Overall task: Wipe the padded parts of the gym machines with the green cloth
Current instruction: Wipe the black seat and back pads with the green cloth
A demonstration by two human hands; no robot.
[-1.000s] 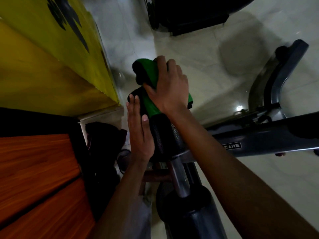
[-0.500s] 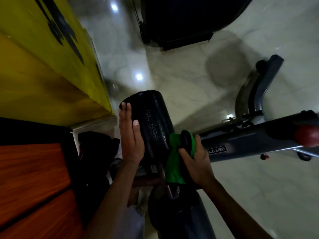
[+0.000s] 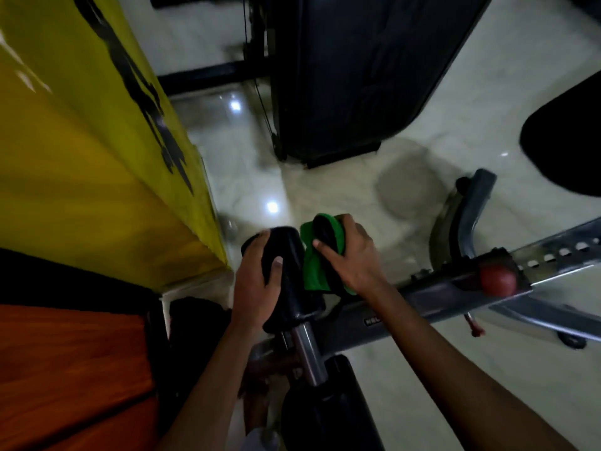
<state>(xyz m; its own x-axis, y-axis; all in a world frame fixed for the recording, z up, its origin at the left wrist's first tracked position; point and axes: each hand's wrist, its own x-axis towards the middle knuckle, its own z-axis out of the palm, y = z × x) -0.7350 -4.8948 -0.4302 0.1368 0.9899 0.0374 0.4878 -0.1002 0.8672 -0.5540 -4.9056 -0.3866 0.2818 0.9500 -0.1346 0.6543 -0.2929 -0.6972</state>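
Beside the yellow wall, the right hand is now gripping the green cloth round a second black roller, having come up from the lower end of the first pad, where it was half a second ago. The left hand, flat against that pad earlier, is now curling round it, thumb across the front. Both forearms are reaching forward and down from the lower edge of the head view. Behind the hands, the grey bar with its red knob is lying across the pale floor.
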